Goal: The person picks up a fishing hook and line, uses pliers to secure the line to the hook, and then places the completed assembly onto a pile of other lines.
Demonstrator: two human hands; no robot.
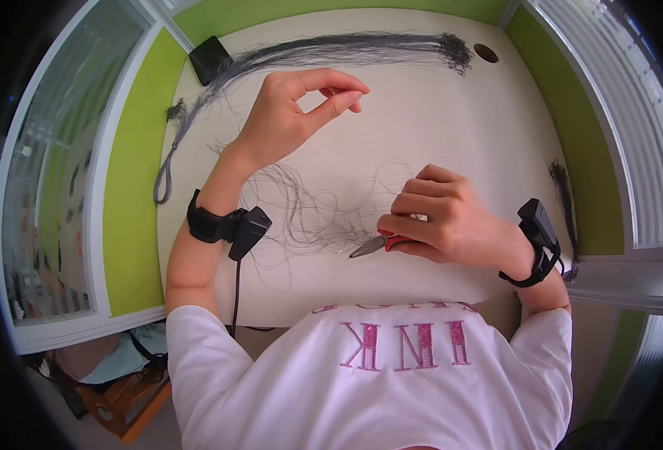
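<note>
My left hand [301, 109] is raised over the upper middle of the table, thumb and index finger pinched together; what the fingertips hold, if anything, is too fine to make out. My right hand [440, 217] is wrapped round red-handled pliers [369, 246], whose grey jaws point left, low over the table. At the tip of the jaws is a small, thin light-coloured piece [343, 255], too small to identify. Loose thin grey strands [294, 206] lie tangled between and below my hands, reaching the pliers.
A long bundle of dark strands [361, 46] lies along the table's [451, 127] far side, past a black box [211, 60]. A round hole [486, 53] is at the far right. Another dark bundle [562, 191] lies at the right edge. Green partitions surround the table.
</note>
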